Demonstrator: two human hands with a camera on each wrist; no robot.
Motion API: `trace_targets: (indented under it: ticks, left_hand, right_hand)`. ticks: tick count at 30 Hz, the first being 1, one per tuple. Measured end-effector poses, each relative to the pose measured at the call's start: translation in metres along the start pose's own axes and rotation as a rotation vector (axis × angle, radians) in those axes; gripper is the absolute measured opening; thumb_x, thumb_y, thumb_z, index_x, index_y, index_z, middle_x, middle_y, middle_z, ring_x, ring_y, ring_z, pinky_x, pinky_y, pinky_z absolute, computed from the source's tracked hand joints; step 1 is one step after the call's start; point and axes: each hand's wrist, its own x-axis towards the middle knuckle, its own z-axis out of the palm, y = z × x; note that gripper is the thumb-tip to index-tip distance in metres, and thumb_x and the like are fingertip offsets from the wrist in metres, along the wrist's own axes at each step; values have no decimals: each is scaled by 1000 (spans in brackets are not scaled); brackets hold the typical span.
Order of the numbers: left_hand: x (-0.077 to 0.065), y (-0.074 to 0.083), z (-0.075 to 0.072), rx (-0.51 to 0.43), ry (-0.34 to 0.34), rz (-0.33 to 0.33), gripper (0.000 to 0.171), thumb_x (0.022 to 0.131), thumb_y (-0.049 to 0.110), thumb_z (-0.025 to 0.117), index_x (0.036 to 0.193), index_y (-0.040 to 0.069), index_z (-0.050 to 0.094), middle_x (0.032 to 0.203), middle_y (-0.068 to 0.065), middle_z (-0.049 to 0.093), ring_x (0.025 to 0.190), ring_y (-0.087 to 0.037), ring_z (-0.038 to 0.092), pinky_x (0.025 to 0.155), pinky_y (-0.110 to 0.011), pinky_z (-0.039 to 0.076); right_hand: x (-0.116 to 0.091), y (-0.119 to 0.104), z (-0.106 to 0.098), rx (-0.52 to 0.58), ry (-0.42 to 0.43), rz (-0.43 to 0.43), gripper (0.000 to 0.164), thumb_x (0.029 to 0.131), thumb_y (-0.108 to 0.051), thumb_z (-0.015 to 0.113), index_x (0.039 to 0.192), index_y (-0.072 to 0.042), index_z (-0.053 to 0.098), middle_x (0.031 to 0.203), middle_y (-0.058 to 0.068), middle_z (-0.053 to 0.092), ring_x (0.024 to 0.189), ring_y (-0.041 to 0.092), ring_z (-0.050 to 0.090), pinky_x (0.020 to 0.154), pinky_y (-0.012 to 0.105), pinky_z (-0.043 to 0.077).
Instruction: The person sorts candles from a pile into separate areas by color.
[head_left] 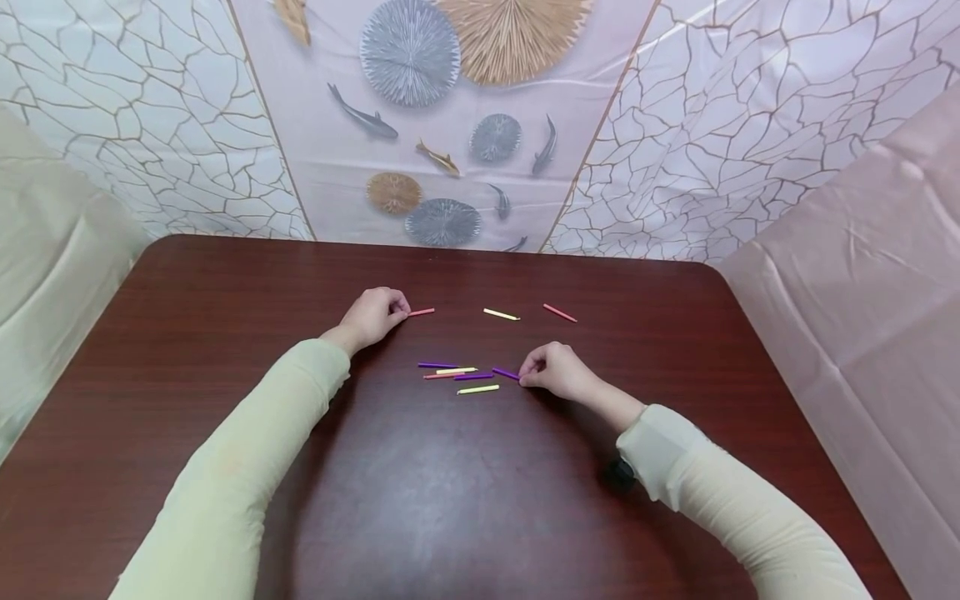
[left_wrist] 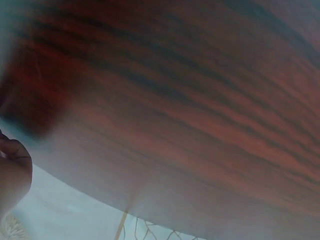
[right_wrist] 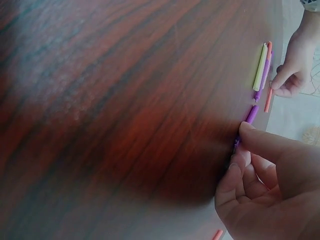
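Note:
My left hand [head_left: 372,317] pinches one end of a thin red candle [head_left: 423,312] at the table's far middle. In the left wrist view only part of this hand [left_wrist: 15,170] shows, at the left edge. My right hand [head_left: 558,372] pinches a thin purple candle [head_left: 506,373] between thumb and fingers; the candle [right_wrist: 252,114] shows beyond the thumb in the right wrist view. Just left of it lies a loose cluster: purple candles [head_left: 474,377], a red candle [head_left: 442,376] and a yellow candle [head_left: 456,370]. Slightly nearer lies another yellow candle [head_left: 478,389].
Farther back lie a single yellow candle [head_left: 501,314] and, to its right, a red candle [head_left: 560,313]. The dark wooden table [head_left: 420,500] has rounded far corners. A patterned cloth [head_left: 465,183] hangs behind it, with plain pale cloth [head_left: 885,333] on the right.

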Motion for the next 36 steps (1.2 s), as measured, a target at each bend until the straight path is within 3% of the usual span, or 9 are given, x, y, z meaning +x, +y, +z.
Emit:
trace_targets:
  ticks: [22, 36]
  left_hand:
    - [-3, 0, 3, 5, -17, -59, 10, 91, 10, 57, 93, 2, 63, 90, -12, 63, 85, -24, 57, 82, -38, 46]
    - [1, 12, 4, -24, 1, -7, 14, 92, 12, 56, 97, 1, 63, 91, -13, 62, 84, -24, 53, 81, -37, 44]
  right_hand:
    - [0, -2, 0, -1, -6, 10, 3, 75, -7, 72, 74, -5, 70, 63, -1, 63, 58, 6, 45, 59, 22, 39]
    - [0, -1, 1, -3, 5, -4, 3, 75, -7, 72, 74, -5, 70, 64, 0, 64, 58, 6, 46, 58, 22, 39]
